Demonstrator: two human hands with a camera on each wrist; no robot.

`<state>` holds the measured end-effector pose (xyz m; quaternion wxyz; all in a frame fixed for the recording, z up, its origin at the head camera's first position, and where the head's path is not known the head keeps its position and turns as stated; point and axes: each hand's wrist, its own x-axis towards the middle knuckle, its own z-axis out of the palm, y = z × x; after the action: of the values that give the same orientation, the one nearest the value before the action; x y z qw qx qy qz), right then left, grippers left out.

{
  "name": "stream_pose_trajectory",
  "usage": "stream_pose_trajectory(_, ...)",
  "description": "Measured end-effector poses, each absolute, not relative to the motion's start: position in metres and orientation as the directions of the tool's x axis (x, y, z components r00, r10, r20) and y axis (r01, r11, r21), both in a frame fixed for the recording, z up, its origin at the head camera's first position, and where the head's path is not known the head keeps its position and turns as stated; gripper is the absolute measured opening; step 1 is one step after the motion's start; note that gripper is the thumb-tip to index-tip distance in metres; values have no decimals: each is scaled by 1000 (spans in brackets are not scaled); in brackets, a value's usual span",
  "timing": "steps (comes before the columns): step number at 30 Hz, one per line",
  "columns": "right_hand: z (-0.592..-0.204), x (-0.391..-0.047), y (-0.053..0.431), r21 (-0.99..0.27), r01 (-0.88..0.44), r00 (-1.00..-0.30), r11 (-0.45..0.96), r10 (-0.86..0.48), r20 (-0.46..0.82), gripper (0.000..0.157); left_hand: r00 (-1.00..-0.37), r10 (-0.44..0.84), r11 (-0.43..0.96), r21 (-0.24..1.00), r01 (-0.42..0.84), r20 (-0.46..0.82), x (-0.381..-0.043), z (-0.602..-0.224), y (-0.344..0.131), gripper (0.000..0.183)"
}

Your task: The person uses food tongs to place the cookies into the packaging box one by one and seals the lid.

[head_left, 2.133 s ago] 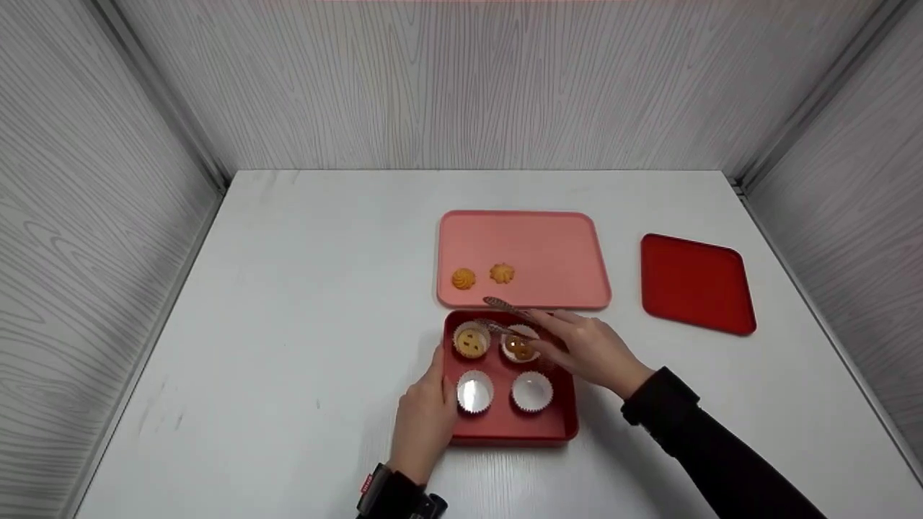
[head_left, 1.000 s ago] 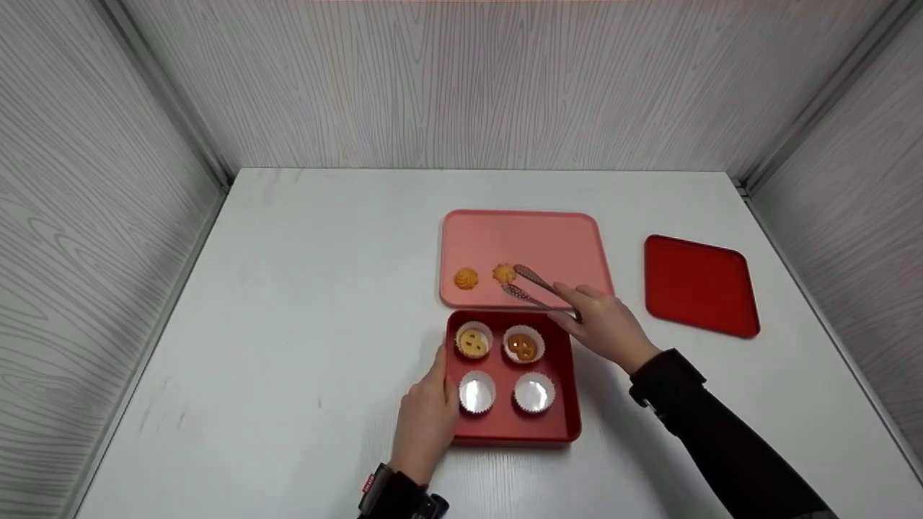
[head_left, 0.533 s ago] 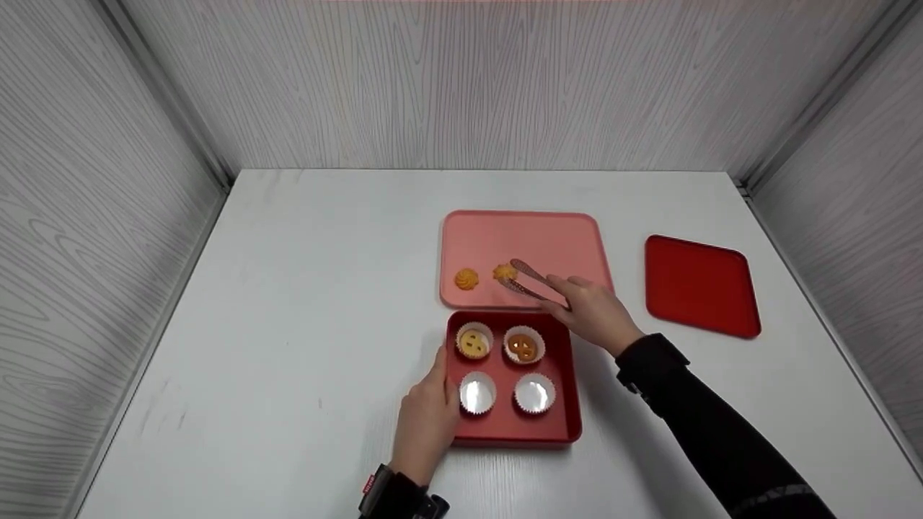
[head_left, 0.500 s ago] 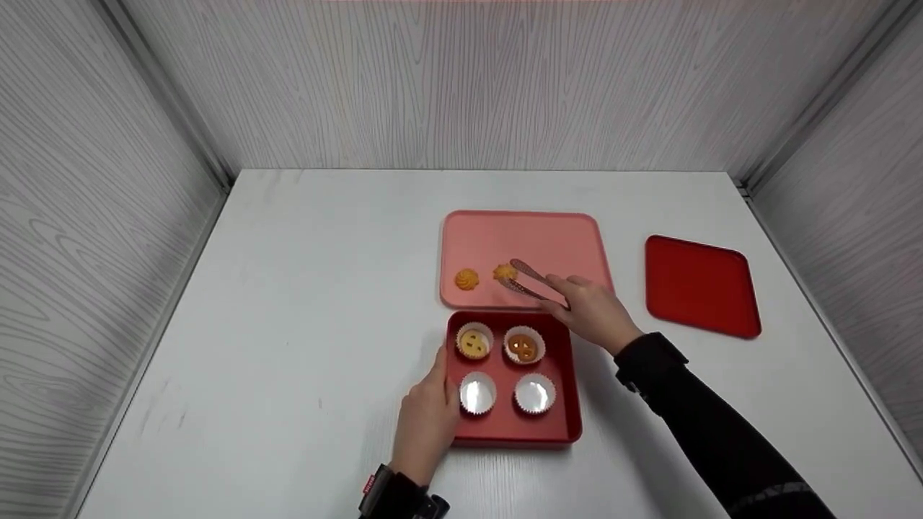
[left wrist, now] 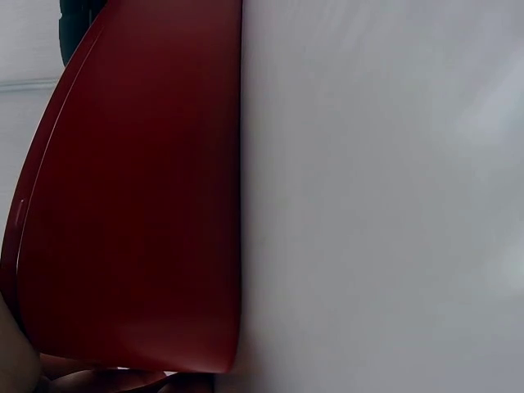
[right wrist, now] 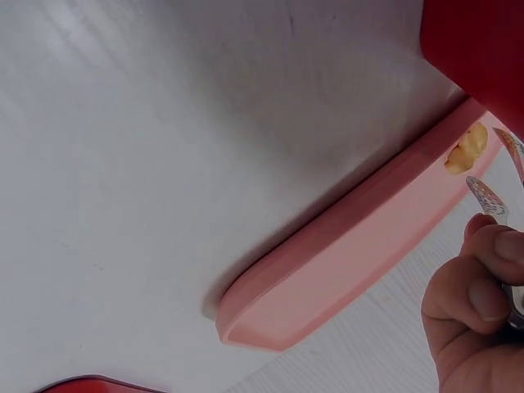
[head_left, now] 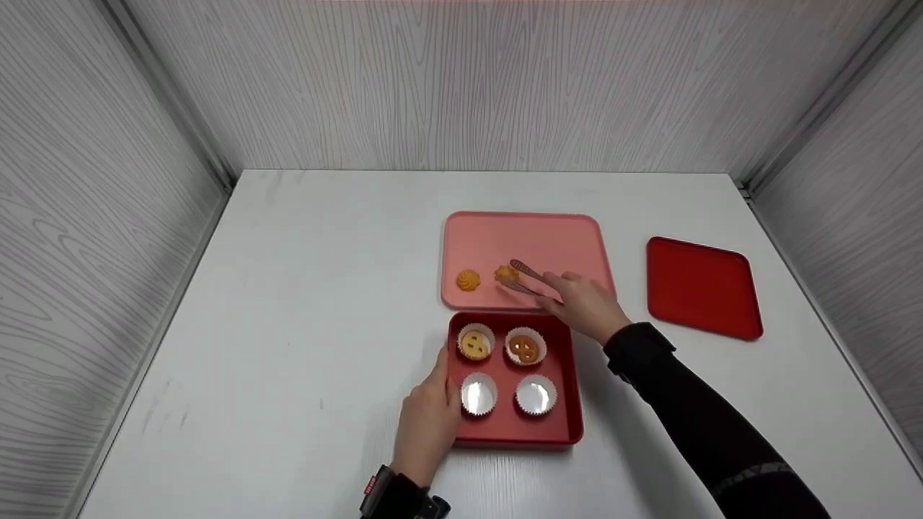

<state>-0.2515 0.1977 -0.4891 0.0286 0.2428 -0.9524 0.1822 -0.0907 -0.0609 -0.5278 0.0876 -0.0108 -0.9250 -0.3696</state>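
Observation:
My right hand (head_left: 584, 306) holds metal tongs (head_left: 532, 271) over the pink tray (head_left: 555, 238). The tips of the tongs stand apart on either side of a star-shaped cookie (head_left: 505, 273); whether they touch it I cannot tell. A swirled cookie (head_left: 468, 280) lies to its left. My left hand (head_left: 427, 422) holds the left wall of the red box (head_left: 515, 431), whose outer side fills much of the left wrist view. Inside the box, a pale pretzel-shaped cookie (head_left: 474, 345) and a browner one (head_left: 524, 349) sit in paper cups; two front cups (head_left: 479, 394) hold nothing.
A smaller red tray (head_left: 703, 288) lies to the right on the white table (head_left: 303, 310). The pink tray stands right behind the box. Grey wood-grain panels (head_left: 461, 86) wall the table at the back and both sides.
The tongs have moved from above the box's back-right cup to the star-shaped cookie on the pink tray, their tips now around it. My left hand stays on the box.

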Motion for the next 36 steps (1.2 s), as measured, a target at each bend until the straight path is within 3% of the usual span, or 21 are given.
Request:
stream_pose_trajectory(13, -490, -259, 192, -274, -438, -897, 856, -435, 73, 48, -987, -45, 730, 679, 74, 157, -91, -529, -62, 51)
stream_pose_trajectory(23, -493, -264, 193, -186, -499, -866, 846, -480, 143, 42, -987, -46, 726, 684, 73, 154, -92, -529, -62, 52)
stream_pose_trajectory(36, -489, -270, 196, -289, -419, -901, 860, -434, 15, 47, -990, -50, 726, 685, 55, 132, -94, -529, -60, 51)
